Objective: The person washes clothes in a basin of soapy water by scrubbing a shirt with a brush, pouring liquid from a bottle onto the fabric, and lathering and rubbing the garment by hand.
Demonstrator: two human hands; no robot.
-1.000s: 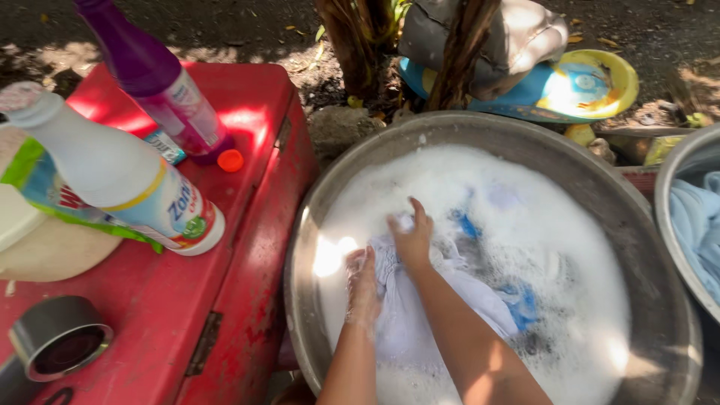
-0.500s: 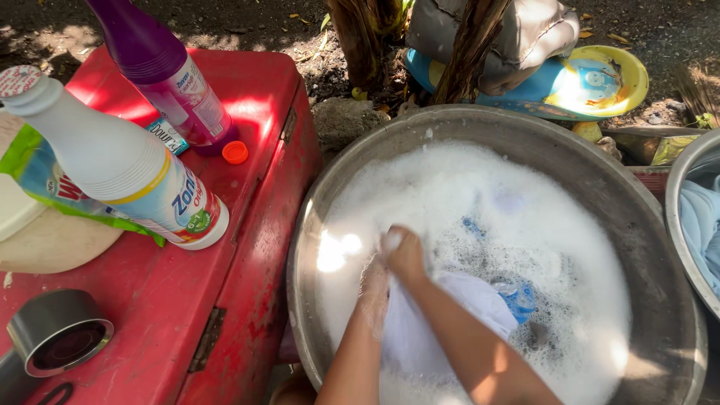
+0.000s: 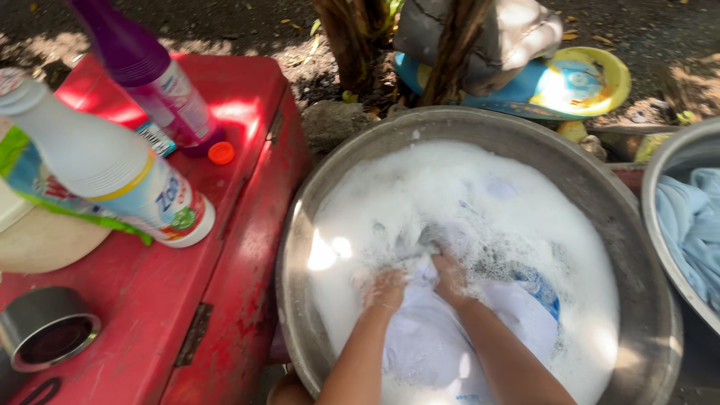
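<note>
Both hands — left hand [image 3: 386,289], right hand [image 3: 450,276] — clutch the white cloth [image 3: 427,345] in suds.

Your left hand [image 3: 386,287] and right hand [image 3: 450,276] are both pressed down into a white cloth [image 3: 427,345] in the foam of the large metal basin [image 3: 517,139]. The fingers are sunk in suds, so their grip cannot be judged. A blue cloth [image 3: 546,289] shows just right of your right wrist. To the left, a red box [image 3: 225,247] carries a white bottle [image 3: 105,169], a purple bottle [image 3: 150,75], an orange cap [image 3: 220,153] and a metal can [image 3: 45,330]. A second basin [image 3: 660,225] at the right edge holds light blue fabric [image 3: 694,225].
</note>
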